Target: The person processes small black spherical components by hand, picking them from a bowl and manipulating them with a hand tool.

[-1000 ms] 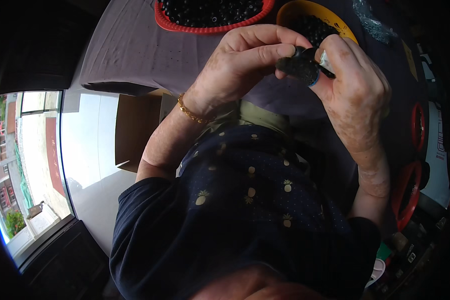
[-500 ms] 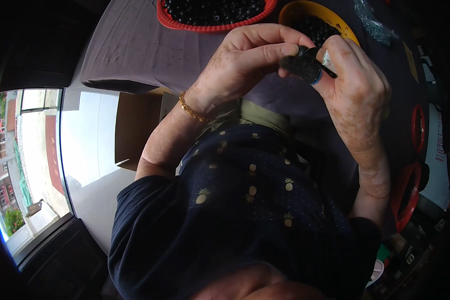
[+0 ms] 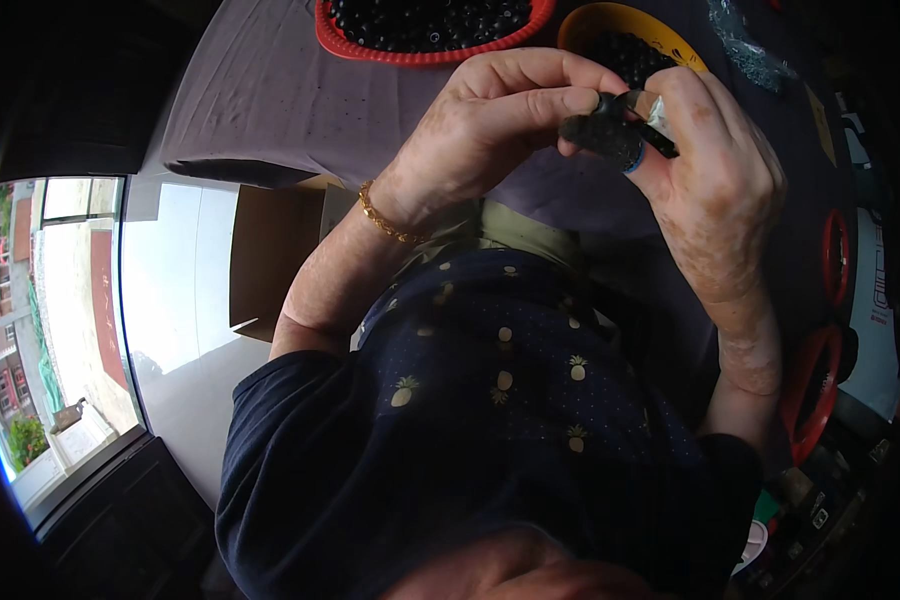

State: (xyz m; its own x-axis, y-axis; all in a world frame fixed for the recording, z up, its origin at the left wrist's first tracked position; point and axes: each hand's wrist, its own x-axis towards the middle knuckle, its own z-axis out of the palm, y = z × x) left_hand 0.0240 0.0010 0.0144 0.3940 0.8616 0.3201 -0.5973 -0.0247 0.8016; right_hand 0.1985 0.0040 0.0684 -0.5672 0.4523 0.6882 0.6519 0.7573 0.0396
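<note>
My left hand is closed in a pinch, with thumb and index fingertip on a small dark round piece. Close against it is my right hand, its fingers curled around a small thin blade with white wrapping. A dark cover with a blue edge sits over my right thumb and hides its tip. Both hands meet above the table's near edge. Just beyond them stands a yellow bowl holding small black round pieces, partly hidden by my fingers.
A red basket full of similar black pieces stands at the far side of the grey-clothed table. Crumpled clear plastic lies right of the yellow bowl. An open cardboard box is below on the left; red-rimmed containers are at right.
The blade between my hands has turned, so more of its flat face shows beside the dark piece. My right hand has shifted slightly; my left hand keeps its place.
</note>
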